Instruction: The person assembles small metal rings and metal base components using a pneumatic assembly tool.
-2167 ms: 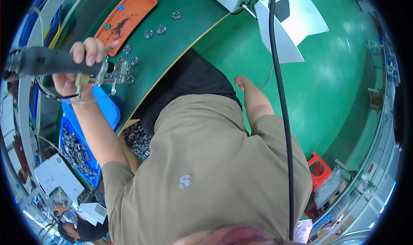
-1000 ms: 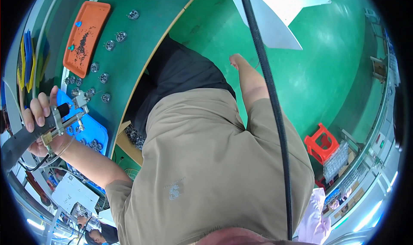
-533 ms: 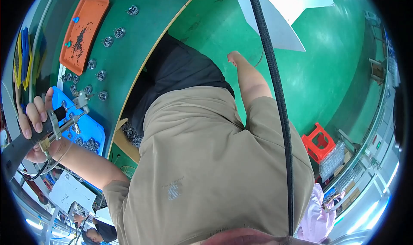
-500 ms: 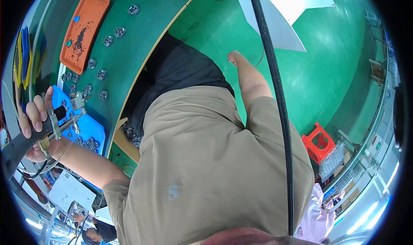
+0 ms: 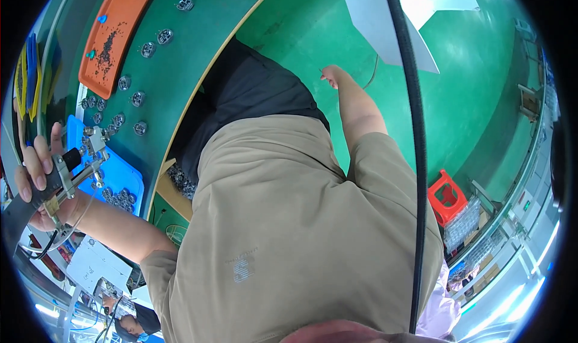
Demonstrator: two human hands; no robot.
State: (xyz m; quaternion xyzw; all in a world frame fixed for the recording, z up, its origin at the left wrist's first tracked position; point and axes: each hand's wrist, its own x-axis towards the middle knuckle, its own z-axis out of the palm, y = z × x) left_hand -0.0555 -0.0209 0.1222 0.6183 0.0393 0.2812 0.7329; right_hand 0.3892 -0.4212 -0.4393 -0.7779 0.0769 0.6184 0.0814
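Note:
At the left, my left hand point(image 5: 37, 165) is wrapped round a thick black bar point(image 5: 24, 213), with its fingertips showing over the bar's upper edge. Metal clamps and a small metal valve-like head point(image 5: 93, 144) are fixed to this bar, above a blue tray point(image 5: 129, 171). Small round clear-and-dark parts point(image 5: 120, 198) lie in the tray. My right hand point(image 5: 330, 76) hangs out to the right, over the green floor and away from the bench. Its fingers look curled; whether anything is in them is too small to tell.
An orange tray point(image 5: 129, 12) with tiny black pieces sits on the green bench point(image 5: 198, 48); several round parts point(image 5: 148, 49) stand beside it. A black cable point(image 5: 415, 138) crosses the view. At right is a red stool point(image 5: 442, 210). Another person point(image 5: 135, 325) works at lower left.
The view has shifted slightly, and the black cable and white panel appear farther right. My left hand stays round the black bar. My right hand's fingers have turned a little.

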